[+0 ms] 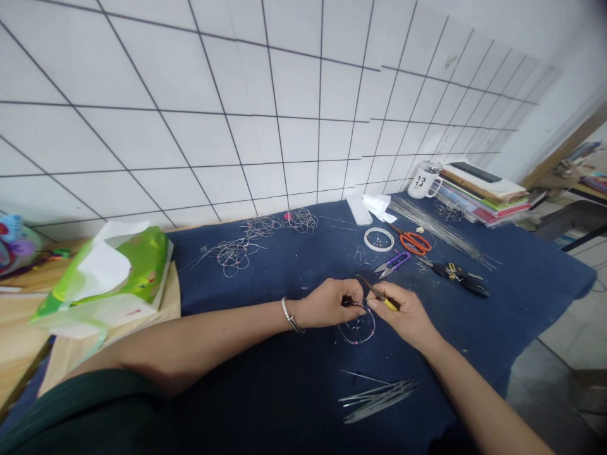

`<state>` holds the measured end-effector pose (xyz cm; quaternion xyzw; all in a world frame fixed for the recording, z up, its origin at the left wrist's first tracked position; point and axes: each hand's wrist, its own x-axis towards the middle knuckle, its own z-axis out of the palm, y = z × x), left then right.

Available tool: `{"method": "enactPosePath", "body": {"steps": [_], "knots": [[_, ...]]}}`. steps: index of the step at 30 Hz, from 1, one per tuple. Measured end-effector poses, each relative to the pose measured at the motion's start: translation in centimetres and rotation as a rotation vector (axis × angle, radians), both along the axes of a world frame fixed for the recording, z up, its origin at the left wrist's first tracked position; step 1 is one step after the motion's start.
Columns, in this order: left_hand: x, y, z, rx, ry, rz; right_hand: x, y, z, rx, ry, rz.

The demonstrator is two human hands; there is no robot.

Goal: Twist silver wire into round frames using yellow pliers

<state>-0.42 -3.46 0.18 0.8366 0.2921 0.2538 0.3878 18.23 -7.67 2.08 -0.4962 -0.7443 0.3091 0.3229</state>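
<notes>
My left hand [325,303], with a bracelet on its wrist, is closed in a pinch on a thin wire ring [363,342] strung with small pinkish beads. The ring hangs down below my fingertips. My right hand [411,319] is wrapped round yellow-handled pliers [391,304], their dark narrow jaws pointing up and left toward my left fingertips. Whether the jaws touch the wire cannot be made out. Nearer to me, a bundle of short straight wires [377,399] lies on the dark blue cloth [265,385].
Purple snips [392,264], orange-handled scissors [413,242], black pliers [455,273], a white tape roll [379,239] and long wires [441,230] lie right. Tangled beaded wire loops [234,256] are at the back. A green tissue pack [137,272] sits left; a mug [422,182] stands far right.
</notes>
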Motion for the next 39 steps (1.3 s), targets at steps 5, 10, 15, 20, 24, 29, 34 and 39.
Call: {"method": "enactPosePath", "body": {"steps": [5,10,15,20,24,29,34,39], "knots": [[-0.07,-0.04,0.09,0.015,-0.006,-0.015,0.03,-0.06,0.02,0.005,0.002,-0.01],[-0.06,-0.01,0.06,0.013,-0.004,-0.011,-0.03,-0.05,0.07,0.013,-0.002,-0.002],[-0.01,0.02,-0.01,0.016,0.003,-0.007,-0.08,0.01,0.03,0.012,-0.008,0.004],[0.05,0.02,-0.24,0.027,-0.009,-0.007,-0.06,0.04,-0.01,0.021,-0.02,0.003],[-0.01,0.04,-0.31,0.031,-0.01,-0.018,0.08,0.08,-0.19,0.034,-0.026,-0.011],[-0.09,0.03,-0.13,0.034,-0.005,-0.014,0.09,0.08,-0.25,0.025,-0.019,-0.005],[-0.02,-0.05,0.01,0.029,-0.007,-0.005,-0.05,-0.03,-0.07,0.024,-0.02,-0.002],[-0.04,-0.05,0.02,0.044,-0.001,-0.018,-0.01,-0.02,-0.06,0.031,-0.019,-0.009]]}}
